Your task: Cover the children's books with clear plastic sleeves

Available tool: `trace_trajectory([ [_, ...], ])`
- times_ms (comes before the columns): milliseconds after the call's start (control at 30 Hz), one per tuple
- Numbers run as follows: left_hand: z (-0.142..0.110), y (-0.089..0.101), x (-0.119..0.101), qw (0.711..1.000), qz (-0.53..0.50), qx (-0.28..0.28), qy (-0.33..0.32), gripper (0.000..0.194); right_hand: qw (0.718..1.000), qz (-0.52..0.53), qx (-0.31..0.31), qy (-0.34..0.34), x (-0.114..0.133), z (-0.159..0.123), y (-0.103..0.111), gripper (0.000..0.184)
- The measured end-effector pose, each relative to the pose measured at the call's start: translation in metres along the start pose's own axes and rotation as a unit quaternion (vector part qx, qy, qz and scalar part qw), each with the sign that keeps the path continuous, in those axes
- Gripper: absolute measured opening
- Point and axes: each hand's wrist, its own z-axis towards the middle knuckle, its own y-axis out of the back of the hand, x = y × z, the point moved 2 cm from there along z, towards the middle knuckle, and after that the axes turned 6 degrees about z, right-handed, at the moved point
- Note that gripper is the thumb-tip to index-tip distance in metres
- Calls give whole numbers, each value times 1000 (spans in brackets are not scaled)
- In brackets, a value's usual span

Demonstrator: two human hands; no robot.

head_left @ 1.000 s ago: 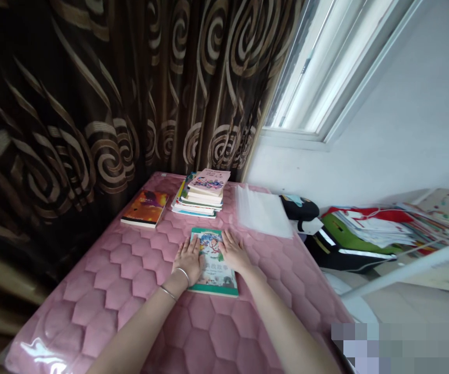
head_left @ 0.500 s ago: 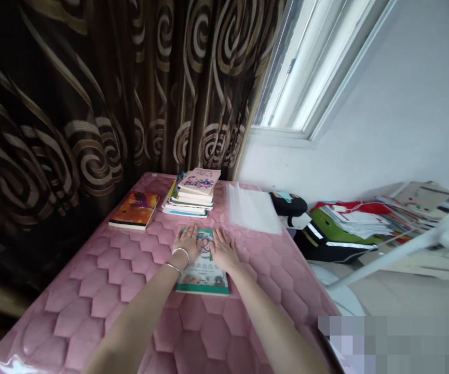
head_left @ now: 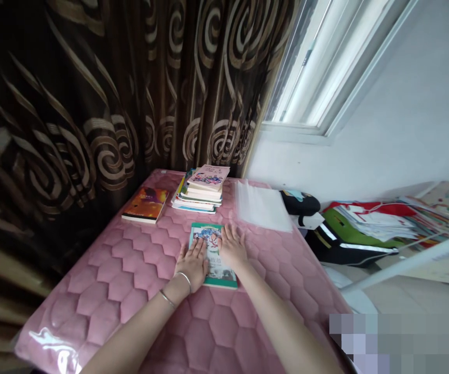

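A green-edged picture book (head_left: 213,253) lies flat on the pink quilted tabletop (head_left: 131,270). My left hand (head_left: 193,264) rests flat on the book's left side with fingers stretched out and two bangles on the wrist. My right hand (head_left: 232,248) lies flat on the book's right edge, fingers spread. Neither hand grips anything. Behind the book stands a stack of books (head_left: 201,189), and an orange book (head_left: 146,203) lies alone to its left.
A clear plastic sleeve pile (head_left: 261,206) sits at the table's back right. A dark patterned curtain (head_left: 92,104) hangs along the left and back. Right of the table lie a black bag (head_left: 300,203) and heaped papers and folders (head_left: 376,226) by a white rail.
My left hand has slid back down along the book toward me, and the right hand moved slightly. The camera view has shifted; the book stays flat on the table.
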Motion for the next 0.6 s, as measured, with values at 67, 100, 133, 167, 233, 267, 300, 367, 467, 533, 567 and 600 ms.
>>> trace_trajectory([
  [67,0,2,1,1000,1,3,2,60,999,1,7,38,10,-16,-3,55],
  [100,0,3,1,1000,2,4,1,60,998,5,9,64,15,-25,-5,54],
  [133,1,4,1,1000,2,5,-1,59,996,10,10,85,17,-34,-6,54],
  [167,2,5,1,1000,1,6,-3,59,995,14,11,94,17,-42,-8,53],
  [233,2,6,3,1000,-4,10,-11,59,996,16,15,86,10,-54,-9,52],
  [267,1,7,6,1000,-8,14,-19,59,997,15,17,75,4,-58,-8,52],
  [300,0,7,11,999,-13,18,-28,58,997,14,18,68,-3,-60,-6,51],
  [367,-3,7,24,998,-22,27,-48,55,998,10,19,63,-16,-64,-3,50],
  [467,-13,6,47,997,-29,22,-64,51,997,8,16,78,-29,-70,0,49],
  [533,-21,6,56,998,-33,2,-53,48,996,11,3,92,-32,-77,0,48],
  [567,-27,6,57,998,-36,-12,-47,46,995,14,-7,97,-32,-81,-1,48],
  [600,-32,5,55,998,-39,-23,-45,45,994,17,-18,102,-31,-85,-2,48],
])
